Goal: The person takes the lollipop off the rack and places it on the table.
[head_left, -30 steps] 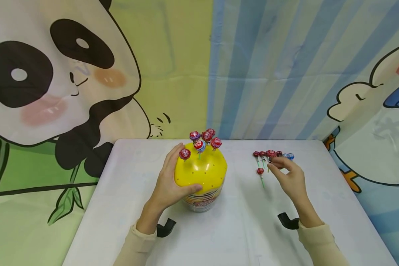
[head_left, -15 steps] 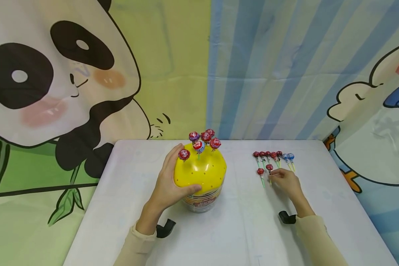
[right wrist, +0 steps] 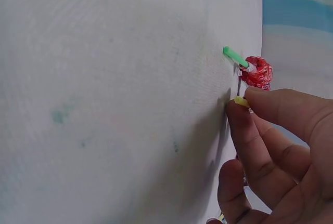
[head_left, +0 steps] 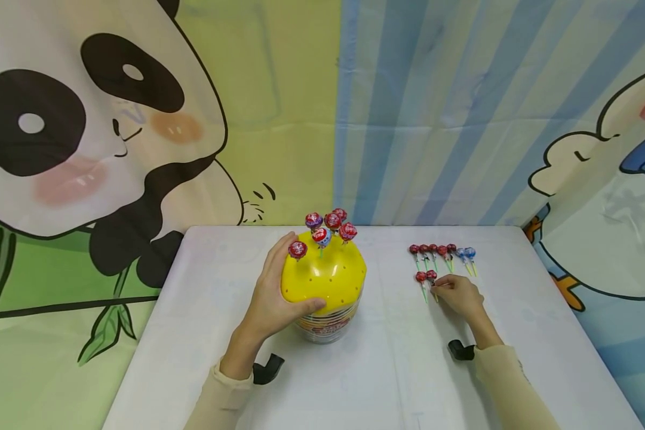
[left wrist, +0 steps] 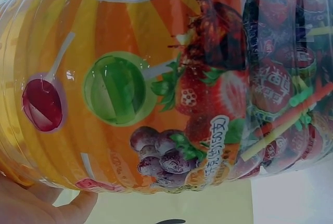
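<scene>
My left hand (head_left: 271, 298) grips the yellow domed lid (head_left: 333, 286) of a clear plastic candy jar (head_left: 325, 328), thumb in front and fingers round the left side. Several wrapped lollipops (head_left: 333, 220) stand upright in the lid's holes. In the left wrist view the jar's printed label (left wrist: 171, 99) and more lollipops inside (left wrist: 281, 94) fill the frame. My right hand (head_left: 462, 297) pinches the yellow stick (right wrist: 241, 101) of a dark red lollipop (head_left: 432, 275) low at the table, just right of a red lollipop with a green stick (head_left: 421, 277).
Behind the right hand, several red lollipops (head_left: 433, 249) and two blue lollipops (head_left: 465, 253) lie in a row on the white table (head_left: 376, 370). A cartoon-printed cloth backdrop (head_left: 279, 107) hangs along the table's far edge.
The right hand has drawn the lollipop out of the back row toward the front, then left, beside the green-stick one. The left hand keeps its hold on the lid.
</scene>
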{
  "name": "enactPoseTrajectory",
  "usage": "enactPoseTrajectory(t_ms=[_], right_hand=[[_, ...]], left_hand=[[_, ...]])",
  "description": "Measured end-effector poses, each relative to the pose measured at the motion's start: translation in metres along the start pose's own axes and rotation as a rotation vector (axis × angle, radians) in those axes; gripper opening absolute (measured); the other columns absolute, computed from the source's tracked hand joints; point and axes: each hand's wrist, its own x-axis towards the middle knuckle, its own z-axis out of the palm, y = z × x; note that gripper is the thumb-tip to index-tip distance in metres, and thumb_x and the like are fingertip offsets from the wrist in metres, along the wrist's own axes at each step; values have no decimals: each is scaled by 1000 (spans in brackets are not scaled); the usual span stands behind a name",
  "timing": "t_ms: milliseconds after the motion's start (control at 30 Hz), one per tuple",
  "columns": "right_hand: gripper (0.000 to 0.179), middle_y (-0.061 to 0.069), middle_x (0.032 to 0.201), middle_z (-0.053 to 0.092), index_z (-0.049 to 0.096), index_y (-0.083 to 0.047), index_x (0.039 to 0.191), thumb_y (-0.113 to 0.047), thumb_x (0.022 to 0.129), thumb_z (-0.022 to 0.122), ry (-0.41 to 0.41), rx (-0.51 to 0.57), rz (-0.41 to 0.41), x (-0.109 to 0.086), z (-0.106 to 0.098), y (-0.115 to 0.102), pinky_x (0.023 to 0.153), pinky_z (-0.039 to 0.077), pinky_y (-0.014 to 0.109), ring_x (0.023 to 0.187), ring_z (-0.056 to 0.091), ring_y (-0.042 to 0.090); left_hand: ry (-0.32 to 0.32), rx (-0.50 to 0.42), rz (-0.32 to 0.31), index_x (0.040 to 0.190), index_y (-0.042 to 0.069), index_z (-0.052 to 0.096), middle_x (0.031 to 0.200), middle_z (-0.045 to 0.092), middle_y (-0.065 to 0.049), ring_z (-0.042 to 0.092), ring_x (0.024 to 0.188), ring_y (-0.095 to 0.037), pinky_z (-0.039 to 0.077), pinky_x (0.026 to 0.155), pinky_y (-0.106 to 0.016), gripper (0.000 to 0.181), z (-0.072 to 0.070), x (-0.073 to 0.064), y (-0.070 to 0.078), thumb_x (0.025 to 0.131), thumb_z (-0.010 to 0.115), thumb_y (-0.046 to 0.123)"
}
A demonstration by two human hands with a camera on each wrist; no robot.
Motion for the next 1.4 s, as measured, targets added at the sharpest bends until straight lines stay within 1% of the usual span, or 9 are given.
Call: enactPoseTrajectory(t_ms=[133, 400, 533, 633, 767, 933, 1033, 1167, 1400], right_hand=[[30, 7, 91, 71, 70, -4, 107, -31, 93, 68, -10, -19, -5, 0, -2, -3, 88, 31, 72, 91, 62, 35], [33, 10, 96, 73, 70, -3, 110, -32, 95, 67, -8, -40, -6, 1, -9, -9, 91, 26, 75, 103, 59, 44], [32, 14, 102, 72, 70, -3, 111, -30, 96, 66, 17, -24, -25, -3, -15, -14, 89, 28, 74, 104, 59, 45], [31, 16, 107, 72, 70, -4, 113, -31, 97, 65, 68, 8, -101, -9, -18, -23, 88, 37, 67, 103, 61, 43], [31, 11, 105, 73, 71, -8, 115, -33, 97, 67, 173, 121, -271, -24, -23, -54, 75, 51, 47, 97, 62, 30], [19, 6, 99, 73, 74, -10, 111, -18, 94, 72, 253, 382, -506, -47, -32, -116, 77, 45, 32, 93, 60, 15], [19, 9, 100, 72, 74, -7, 111, -6, 92, 73, 220, 523, -627, -56, -31, -152, 81, 44, 29, 94, 60, 16], [21, 10, 105, 71, 73, -5, 112, -1, 92, 71, 135, 643, -718, -63, -26, -187, 85, 46, 32, 98, 60, 21], [20, 10, 106, 71, 72, -2, 113, -2, 94, 68, 47, 709, -795, -66, -18, -217, 89, 46, 36, 100, 59, 24]], left_hand=[[1, -6, 7, 158, 30, 28, 162, 22, 9, 38, 138, -17, 45, 104, -46, 107, 0, 1, 0, 72, 88, 46], [3, -6, 17, 158, 35, 27, 162, 22, 9, 39, 137, -17, 45, 104, -46, 106, 0, 4, -2, 72, 88, 46], [-1, -12, 9, 158, 32, 27, 162, 21, 10, 39, 137, -18, 46, 104, -47, 106, 1, 3, -3, 73, 88, 46], [-8, -17, 0, 158, 29, 27, 162, 21, 10, 39, 137, -19, 45, 104, -48, 106, 2, 2, -3, 73, 88, 44], [-2, -18, -1, 158, 27, 29, 162, 22, 8, 39, 138, -19, 44, 104, -50, 106, 1, 0, -2, 72, 89, 43], [-1, -20, -4, 158, 31, 29, 162, 22, 8, 38, 138, -18, 44, 104, -49, 105, 1, -1, 0, 72, 88, 43], [-2, -16, -6, 158, 32, 28, 162, 22, 10, 38, 138, -18, 45, 104, -49, 105, 0, -1, 0, 72, 88, 44], [-5, -21, 0, 157, 32, 28, 162, 22, 8, 38, 138, -18, 44, 104, -48, 105, 0, 0, 0, 72, 88, 45], [-10, -27, -2, 157, 31, 29, 162, 22, 7, 40, 137, -16, 45, 104, -47, 104, 1, -1, -2, 72, 88, 46]])
